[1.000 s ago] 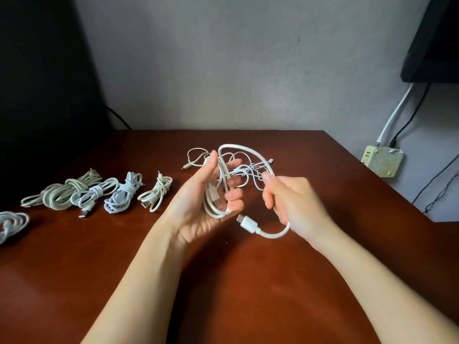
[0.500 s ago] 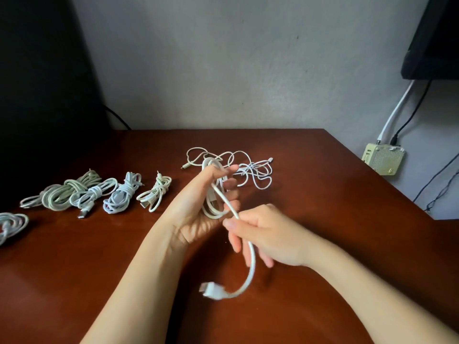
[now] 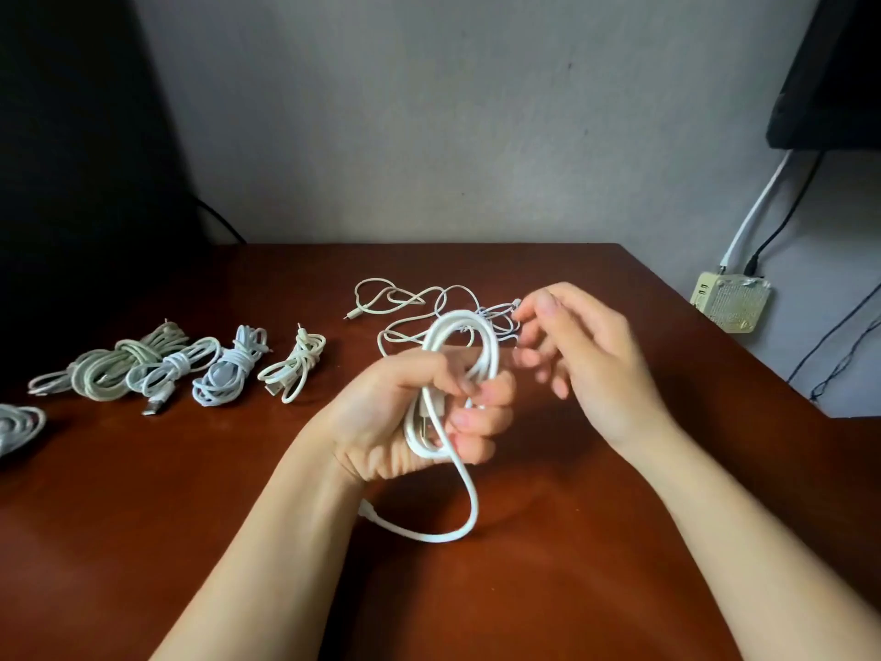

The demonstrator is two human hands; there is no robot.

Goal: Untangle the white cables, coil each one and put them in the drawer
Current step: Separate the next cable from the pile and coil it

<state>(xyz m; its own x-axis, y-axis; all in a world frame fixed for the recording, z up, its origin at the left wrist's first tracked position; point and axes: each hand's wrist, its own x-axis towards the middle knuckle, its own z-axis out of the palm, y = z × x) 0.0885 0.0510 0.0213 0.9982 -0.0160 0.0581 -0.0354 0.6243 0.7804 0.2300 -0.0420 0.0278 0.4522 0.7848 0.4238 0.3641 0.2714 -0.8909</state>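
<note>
On the table (image 3: 548, 589), five tied bundles (image 3: 181, 364) lie at the left and a thin tangle (image 3: 414, 307) waits at the back. The left hand (image 3: 410, 412) is fisted around a half-wound coil (image 3: 457, 374), its tail (image 3: 443, 527) drooping to the wood. The right hand (image 3: 586, 355) hovers beside it, blurred, fingers apparently loose and empty. The coiling is nearly finished; next, wrap the tail around the loops.

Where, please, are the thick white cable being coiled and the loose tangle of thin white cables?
Thick white cable (image 3: 478, 510), head view, hanging tail.
Loose tangle of thin white cables (image 3: 387, 300), head view, left loops.
</note>
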